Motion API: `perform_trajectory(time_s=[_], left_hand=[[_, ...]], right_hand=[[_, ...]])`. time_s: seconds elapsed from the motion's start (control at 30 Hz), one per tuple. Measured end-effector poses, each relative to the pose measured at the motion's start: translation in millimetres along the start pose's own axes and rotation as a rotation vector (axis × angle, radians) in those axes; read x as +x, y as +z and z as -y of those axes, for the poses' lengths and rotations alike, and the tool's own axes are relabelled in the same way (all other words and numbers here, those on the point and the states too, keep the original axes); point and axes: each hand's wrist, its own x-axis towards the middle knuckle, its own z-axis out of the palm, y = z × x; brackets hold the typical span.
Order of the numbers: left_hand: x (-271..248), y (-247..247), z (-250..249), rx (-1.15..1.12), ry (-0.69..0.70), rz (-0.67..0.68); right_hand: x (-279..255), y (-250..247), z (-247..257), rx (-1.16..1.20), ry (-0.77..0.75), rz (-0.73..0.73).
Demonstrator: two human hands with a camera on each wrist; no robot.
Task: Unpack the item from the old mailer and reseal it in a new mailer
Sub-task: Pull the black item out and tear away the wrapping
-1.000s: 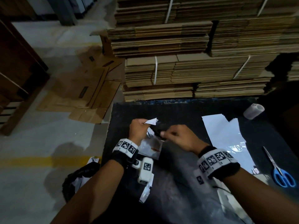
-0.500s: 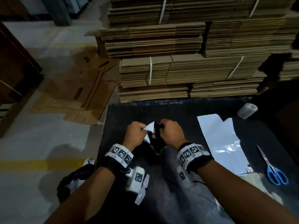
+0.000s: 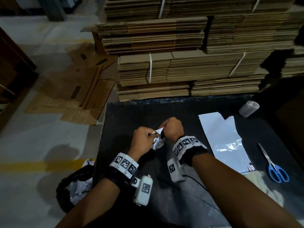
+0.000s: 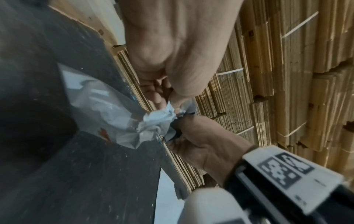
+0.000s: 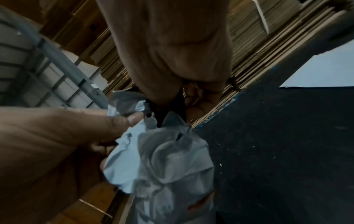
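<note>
Both hands (image 5: pixel 168 57) pinch crumpled old mailer (image 5: pixel 162 166) w/ dark item (image 5: pixel 166 109).

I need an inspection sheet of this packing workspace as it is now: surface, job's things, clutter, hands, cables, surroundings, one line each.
Surface: black table, dusty, with light specks.
Job's things: crumpled old mailer held up between both hands, a dark item showing at its torn top; flat new mailer lying on the table to the right.
Clutter: blue-handled scissors and a tape roll at the right side of the table.
Hands: left hand pinches the mailer's edge; right hand grips the torn top.
Cables: thin black wire from the right wrist camera across the table.
Surroundings: strapped cardboard stacks behind; flattened boxes and a waste bin on the floor.
</note>
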Motion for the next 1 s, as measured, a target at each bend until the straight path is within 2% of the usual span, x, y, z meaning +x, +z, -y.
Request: perform_trajectory(time_s=[0.17,0.23,0.33,0.43,0.5,0.6,0.67,0.73,0.8,0.93,1.0], left_hand=[[-1,-4,-6,0.003,0.047,0.037],[2,-6,-4,-0.037,0.007,0.054],[11,-8,2,-0.135,-0.062,0.003],[20,-10,-3,-0.225,-0.096,-0.052],[22,-10,-8,-0.254,-0.112,-0.044],[25,-6,-6,-0.367,-0.238,-0.088],[26,-5,-4,-0.472,-0.339,-0.097],[26,-6,-5,-0.544,-0.382,-0.059],[26,-7,-11,-0.503,-0.371,0.0],[31,-8,-9,-0.112,-0.267,0.048],[33,-10,-11,-0.031,-0.242,0.091]], right_hand=[[5,1,-3,0.068,0.044,-0.01],[5,0,-2,0.084,0.04,-0.012],[5,-6,-2,0.095,0.04,-0.015],[1,-13,-4,0.113,0.05,0.081],[0,-13,-4,0.079,0.048,0.064],[-2,-14,-3,-0.013,0.0,-0.027],[-4,-16,-5,-0.028,-0.063,-0.032],[-9,-19,-5,-0.044,-0.157,-0.022],[-12,-22,-4,-0.103,-0.207,-0.031],[-10,-26,0,-0.188,-0.215,-0.059],[-9,-29,1,-0.228,-0.213,-0.045]])
